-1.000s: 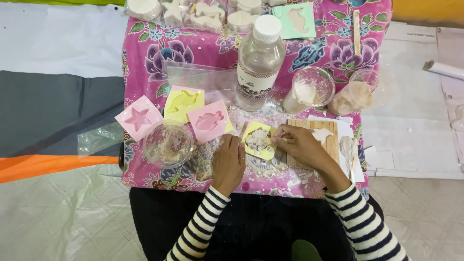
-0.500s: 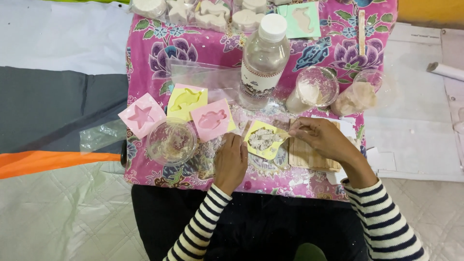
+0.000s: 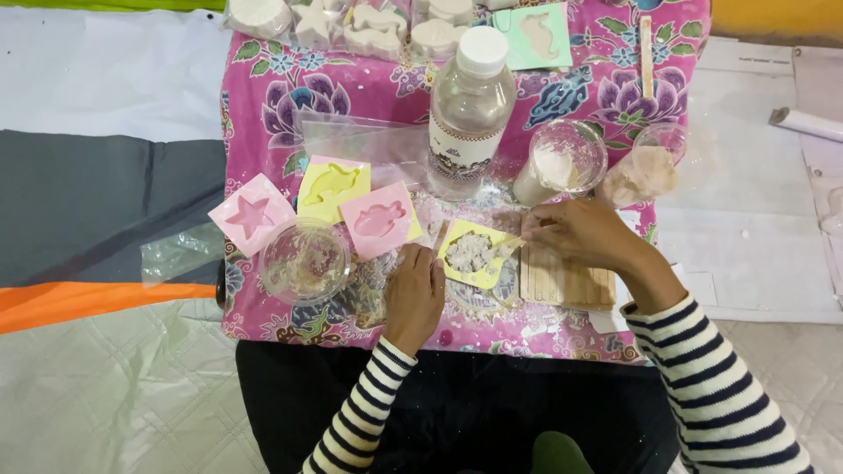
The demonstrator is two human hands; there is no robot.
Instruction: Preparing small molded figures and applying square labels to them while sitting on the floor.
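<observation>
Seen from above: a low table draped in a pink flowered cloth (image 3: 369, 88), striped sleeves reaching in from below.

Left hand (image 3: 414, 294) resting flat on the cloth, fingers loosely curled, touching the lower left edge of a yellow mould (image 3: 463, 274) and grasping nothing. Yellow mould lying near the front middle of the table, filled with grey-white paste.

Right hand (image 3: 587, 235) just right of the yellow mould, fingers pinched around a thin wooden stick (image 3: 512, 242) whose tip reaches the paste. Beneath that hand, a row of flat wooden sticks (image 3: 566, 283) lying side by side.

Left of the yellow mould: a pink mould with a fish shape (image 3: 378, 220), partly overlapping another yellow mould (image 3: 332, 186), then a pink mould with a star (image 3: 251, 214). In front of these, a clear plastic cup (image 3: 305, 260) with pale residue.

Behind the hands: a clear bottle with a white cap (image 3: 470, 110) standing upright, a cup of white powder (image 3: 562, 162) beside it, and a bag of beige powder (image 3: 645, 174) further right. Along the far edge, white cast shapes (image 3: 351, 26) and a green mould (image 3: 536, 35).
</observation>
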